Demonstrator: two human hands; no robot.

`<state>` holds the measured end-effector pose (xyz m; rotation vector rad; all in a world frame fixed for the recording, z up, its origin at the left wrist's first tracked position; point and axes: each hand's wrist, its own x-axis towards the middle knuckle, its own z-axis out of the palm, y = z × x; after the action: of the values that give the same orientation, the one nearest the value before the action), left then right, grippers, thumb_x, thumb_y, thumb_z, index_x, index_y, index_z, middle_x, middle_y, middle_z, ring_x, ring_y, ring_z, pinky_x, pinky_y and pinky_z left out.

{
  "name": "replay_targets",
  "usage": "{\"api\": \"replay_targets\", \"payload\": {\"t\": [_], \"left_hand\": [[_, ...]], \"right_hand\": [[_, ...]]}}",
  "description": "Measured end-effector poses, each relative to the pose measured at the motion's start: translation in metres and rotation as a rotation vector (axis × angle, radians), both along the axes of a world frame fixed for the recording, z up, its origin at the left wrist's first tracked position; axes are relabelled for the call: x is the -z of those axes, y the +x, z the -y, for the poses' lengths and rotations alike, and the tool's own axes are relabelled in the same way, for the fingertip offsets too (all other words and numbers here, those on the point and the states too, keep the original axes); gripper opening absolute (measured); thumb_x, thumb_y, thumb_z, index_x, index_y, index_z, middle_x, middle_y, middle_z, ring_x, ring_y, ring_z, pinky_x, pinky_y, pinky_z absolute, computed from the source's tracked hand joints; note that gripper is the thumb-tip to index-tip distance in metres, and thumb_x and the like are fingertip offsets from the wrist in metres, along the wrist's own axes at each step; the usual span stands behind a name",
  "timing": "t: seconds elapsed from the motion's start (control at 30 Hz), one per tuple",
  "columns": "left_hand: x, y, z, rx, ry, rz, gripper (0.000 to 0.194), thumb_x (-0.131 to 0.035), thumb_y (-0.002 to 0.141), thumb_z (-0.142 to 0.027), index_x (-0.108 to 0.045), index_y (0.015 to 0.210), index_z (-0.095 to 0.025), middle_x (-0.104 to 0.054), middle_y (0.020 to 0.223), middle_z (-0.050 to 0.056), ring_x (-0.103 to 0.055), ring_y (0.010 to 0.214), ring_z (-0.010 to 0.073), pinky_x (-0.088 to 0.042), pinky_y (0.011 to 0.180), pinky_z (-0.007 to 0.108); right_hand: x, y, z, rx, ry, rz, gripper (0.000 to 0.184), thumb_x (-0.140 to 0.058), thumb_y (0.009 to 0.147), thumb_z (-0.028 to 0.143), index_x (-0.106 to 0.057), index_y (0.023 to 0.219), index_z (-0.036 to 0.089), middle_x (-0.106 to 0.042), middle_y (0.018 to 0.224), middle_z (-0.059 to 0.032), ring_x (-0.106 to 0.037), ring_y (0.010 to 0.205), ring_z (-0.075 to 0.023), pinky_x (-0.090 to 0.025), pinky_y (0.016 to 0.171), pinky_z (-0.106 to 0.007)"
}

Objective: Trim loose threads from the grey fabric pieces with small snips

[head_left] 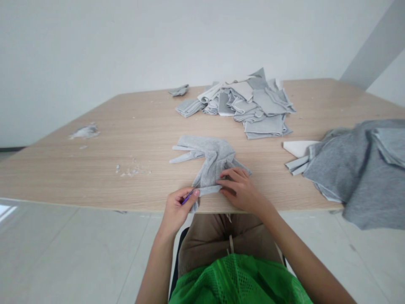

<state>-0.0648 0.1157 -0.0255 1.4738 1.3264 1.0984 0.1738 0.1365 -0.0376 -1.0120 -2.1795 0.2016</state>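
A crumpled grey fabric piece (212, 162) lies near the front edge of the wooden table (126, 139). My left hand (177, 210) is closed around a small purple tool (187, 197), whose tip meets the fabric's near edge. My right hand (241, 189) rests on the same edge just to the right, fingers curled and pinching the grey cloth against the table.
A heap of folded grey and white fabric pieces (245, 103) sits at the back centre, with one small scrap (179, 90) beside it. A larger grey pile (360, 169) hangs over the right edge. Lint and thread bits (85, 132) lie at the left.
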Motion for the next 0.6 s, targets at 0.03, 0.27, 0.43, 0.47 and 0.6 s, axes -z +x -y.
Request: {"api": "replay_targets", "payload": {"t": [0.03,0.27,0.43,0.47,0.6], "left_hand": [[0.001,0.000,0.000,0.004,-0.001,-0.002,0.044,-0.072,0.081,-0.049,-0.054,0.057,-0.017,-0.042,0.055,-0.004,-0.034,0.053,0.0093,-0.025,0.050,0.024],[0.004,-0.003,-0.002,0.025,0.000,-0.003,0.044,-0.068,0.083,-0.052,-0.055,0.060,-0.017,-0.037,0.054,-0.005,-0.030,0.052,0.0094,-0.023,0.049,0.024],[0.003,-0.003,-0.002,0.039,0.000,0.010,0.046,-0.067,0.084,-0.051,-0.050,0.057,-0.018,-0.033,0.053,-0.005,-0.027,0.051,0.0091,-0.021,0.049,0.025],[0.003,-0.003,-0.002,0.040,-0.001,0.013,0.047,-0.067,0.084,-0.051,-0.049,0.056,-0.018,-0.032,0.053,-0.005,-0.027,0.051,0.0091,-0.021,0.048,0.025],[0.001,-0.002,-0.001,0.030,-0.007,0.020,0.048,-0.067,0.084,-0.051,-0.046,0.055,-0.018,-0.031,0.053,-0.005,-0.026,0.051,0.0093,-0.021,0.048,0.025]], "right_hand": [[-0.001,-0.001,-0.001,-0.023,0.002,0.019,0.021,-0.064,0.091,0.018,-0.075,0.107,0.025,-0.066,0.121,-0.0094,-0.056,0.115,-0.0293,-0.045,0.098,-0.050],[-0.001,0.005,-0.005,-0.108,-0.052,-0.107,0.015,-0.059,0.093,0.015,-0.072,0.099,0.020,-0.073,0.100,-0.0066,-0.063,0.099,-0.0223,-0.049,0.092,-0.043],[-0.012,0.010,-0.006,-0.109,-0.017,-0.114,0.012,-0.058,0.091,0.014,-0.068,0.096,0.019,-0.073,0.097,-0.0083,-0.063,0.097,-0.0228,-0.049,0.093,-0.042],[-0.016,0.011,-0.007,-0.120,-0.025,-0.112,0.011,-0.059,0.090,0.013,-0.067,0.096,0.018,-0.072,0.096,-0.0083,-0.063,0.097,-0.0227,-0.049,0.093,-0.041],[-0.026,0.012,-0.011,-0.177,-0.071,-0.111,0.013,-0.065,0.085,0.012,-0.066,0.095,0.019,-0.069,0.084,-0.0049,-0.062,0.086,-0.0207,-0.050,0.086,-0.037]]}}
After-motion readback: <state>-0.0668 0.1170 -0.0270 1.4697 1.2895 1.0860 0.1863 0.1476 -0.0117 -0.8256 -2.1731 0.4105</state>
